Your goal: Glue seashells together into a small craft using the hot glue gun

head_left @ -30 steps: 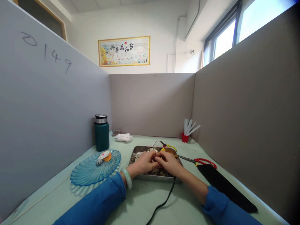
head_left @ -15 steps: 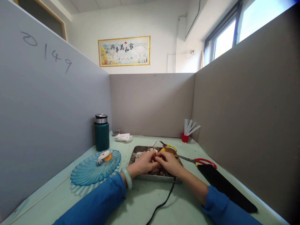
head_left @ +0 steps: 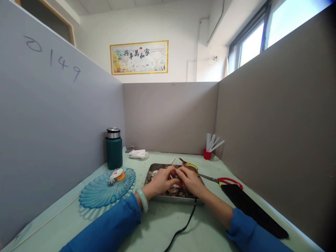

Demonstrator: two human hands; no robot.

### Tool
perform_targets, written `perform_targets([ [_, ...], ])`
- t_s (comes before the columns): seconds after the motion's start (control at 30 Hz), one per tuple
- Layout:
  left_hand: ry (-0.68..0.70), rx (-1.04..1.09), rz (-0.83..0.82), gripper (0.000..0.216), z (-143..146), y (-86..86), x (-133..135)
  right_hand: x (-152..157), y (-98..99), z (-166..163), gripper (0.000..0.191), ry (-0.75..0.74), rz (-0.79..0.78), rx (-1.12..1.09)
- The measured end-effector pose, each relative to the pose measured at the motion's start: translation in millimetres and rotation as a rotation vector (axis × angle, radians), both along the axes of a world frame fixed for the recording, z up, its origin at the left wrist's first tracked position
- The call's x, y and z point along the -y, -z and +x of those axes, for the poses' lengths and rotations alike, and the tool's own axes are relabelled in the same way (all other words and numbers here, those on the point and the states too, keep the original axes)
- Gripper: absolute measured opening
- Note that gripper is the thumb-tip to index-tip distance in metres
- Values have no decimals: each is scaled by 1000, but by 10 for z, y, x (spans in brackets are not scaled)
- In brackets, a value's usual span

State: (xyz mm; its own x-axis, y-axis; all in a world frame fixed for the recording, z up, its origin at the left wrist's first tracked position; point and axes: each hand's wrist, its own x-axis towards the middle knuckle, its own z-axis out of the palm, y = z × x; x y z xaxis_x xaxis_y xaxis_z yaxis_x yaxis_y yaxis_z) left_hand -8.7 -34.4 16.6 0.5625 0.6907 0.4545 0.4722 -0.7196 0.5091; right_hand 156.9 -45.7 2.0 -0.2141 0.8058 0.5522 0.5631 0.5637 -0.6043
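Note:
Both of my hands are over a steel tray [head_left: 151, 170] filled with small shells and stones. My left hand [head_left: 160, 181] has its fingers curled and pinched toward the right hand. My right hand [head_left: 189, 180] is closed too, fingertips meeting the left ones over the tray's middle. Between them sits a small thing with a red and greenish part, too small to name. A pale green bangle [head_left: 142, 199] rings my left wrist. A black cable [head_left: 185, 223] runs from under my right hand toward me.
A blue shell-shaped glass plate [head_left: 102, 192] with small items lies at left, a green flask [head_left: 113, 148] behind it. Red-handled scissors [head_left: 223, 180], a black pouch [head_left: 249, 208], yellow-handled pliers [head_left: 189, 163] and a red cup of white sticks [head_left: 209, 151] sit at right. Partition walls enclose the desk.
My fingertips have shifted slightly back over the tray, and a small red part now shows between them. The arms have stayed in place.

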Motion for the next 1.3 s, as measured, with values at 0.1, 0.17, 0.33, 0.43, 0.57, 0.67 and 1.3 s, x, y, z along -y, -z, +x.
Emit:
perform_targets([
  [0.1,-31,-7,-6,17,10,0,5,-2,7,0,31,1,-10,15],
  [0.17,-49,3,-12,17,15,3,7,-5,10,1,29,0,-16,15],
  [0.33,-47,36,-17,17,15,4,9,-13,-3,0,35,-1,-4,-31],
  [0.43,-29,52,-6,18,10,5,8,-10,-16,-3,35,5,6,-48],
  [0.57,-23,56,5,19,6,8,-1,1,-25,-4,33,20,0,-52],
  [0.67,-27,61,16,19,5,8,-9,-2,-18,-3,33,22,1,-54],
  [1.3,-9,26,63,12,-10,14,-25,-41,30,4,30,-3,-16,-39],
])
